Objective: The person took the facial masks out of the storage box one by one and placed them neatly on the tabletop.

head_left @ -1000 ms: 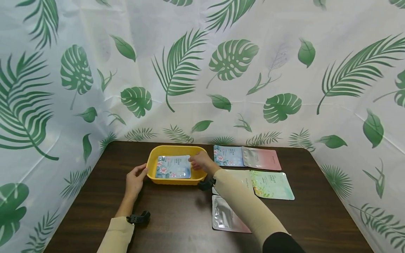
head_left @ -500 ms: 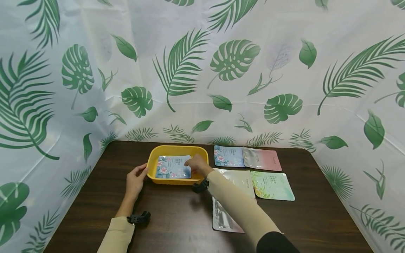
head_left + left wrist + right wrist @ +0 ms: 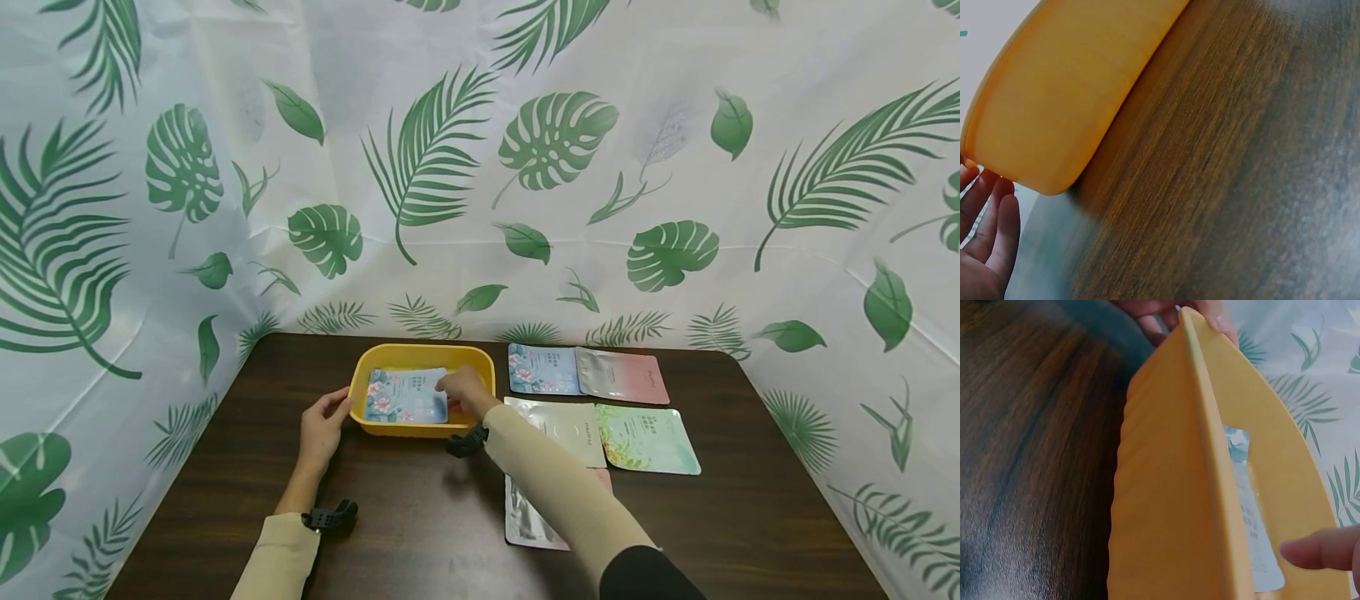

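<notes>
A yellow plastic tray stands at the back left of the table. Inside lies a blue floral sheet mask packet, also partly visible past the tray wall in the right wrist view. My left hand holds the tray's left end, thumb and fingers at the rim; these fingertips show below the tray's end in the left wrist view. Reaching in over the right part of the tray, my right hand touches the packet's right edge with an extended finger. Its other fingers are mostly hidden.
To the tray's right lie a blue floral packet, a pink-and-silver packet, a cream packet and a green packet. My right sleeve partly covers a silver-pink packet. A leaf-print cloth hangs behind the dark table.
My right hand has moved left and slightly down over the tray's right part. The blue packet in the tray has slid a little to the left. My left hand has stayed in place.
</notes>
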{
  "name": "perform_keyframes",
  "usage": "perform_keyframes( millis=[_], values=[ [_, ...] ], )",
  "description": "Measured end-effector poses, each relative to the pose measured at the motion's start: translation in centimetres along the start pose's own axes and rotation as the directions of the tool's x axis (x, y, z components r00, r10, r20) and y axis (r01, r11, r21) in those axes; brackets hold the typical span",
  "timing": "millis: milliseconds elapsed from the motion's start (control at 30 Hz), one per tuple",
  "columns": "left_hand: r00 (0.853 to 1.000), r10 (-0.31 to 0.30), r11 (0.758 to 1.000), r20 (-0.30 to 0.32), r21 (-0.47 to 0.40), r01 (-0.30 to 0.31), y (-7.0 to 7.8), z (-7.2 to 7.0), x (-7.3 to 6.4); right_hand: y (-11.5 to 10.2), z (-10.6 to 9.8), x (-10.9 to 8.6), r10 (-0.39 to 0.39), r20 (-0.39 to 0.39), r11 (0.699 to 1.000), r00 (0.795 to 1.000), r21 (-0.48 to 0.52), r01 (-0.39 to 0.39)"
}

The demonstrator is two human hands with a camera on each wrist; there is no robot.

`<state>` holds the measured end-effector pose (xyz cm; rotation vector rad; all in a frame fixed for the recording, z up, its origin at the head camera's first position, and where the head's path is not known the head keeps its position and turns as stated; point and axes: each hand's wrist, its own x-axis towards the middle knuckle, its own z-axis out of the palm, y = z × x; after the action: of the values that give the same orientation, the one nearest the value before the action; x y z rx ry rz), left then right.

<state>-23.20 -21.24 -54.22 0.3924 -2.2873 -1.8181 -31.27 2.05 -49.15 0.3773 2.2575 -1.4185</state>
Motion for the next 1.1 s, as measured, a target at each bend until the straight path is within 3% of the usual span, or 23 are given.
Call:
perform_keyframes(
  millis=[167, 267, 700, 933, 1100],
  values=[
    [1.000, -0.003, 1.000, 0.006, -0.001, 0.003, 0.05, 0.00, -0.10, 0.05, 0.07, -0.17, 0.012, -0.008, 0.986, 1.000, 0.169, -0.010],
    [1.000, 0.004, 1.000, 0.004, -0.011, -0.004, 0.02, 0.00, -0.14, -0.08, 0.16, -0.19, 0.018, -0.023, 0.975, 1.000, 0.221, -0.013],
    [1.000, -0.003, 1.000, -0.005, 0.004, 0.003, -0.17, 0.01, -0.26, 0.28, 0.66, -0.85, -0.111, -0.065, 0.993, 0.992, 0.025, 0.113],
    [1.000, -0.017, 1.000, -0.007, 0.013, 0.017, 0.00, 0.03, -0.15, 0.13, 0.78, -0.40, -0.115, -0.088, 0.993, 0.989, -0.002, 0.115],
    [1.000, -0.016, 1.000, -0.009, 0.005, 0.016, 0.09, 0.06, -0.15, 0.14, 0.81, -0.27, -0.116, -0.107, 0.992, 0.987, 0.036, 0.121]
  ],
)
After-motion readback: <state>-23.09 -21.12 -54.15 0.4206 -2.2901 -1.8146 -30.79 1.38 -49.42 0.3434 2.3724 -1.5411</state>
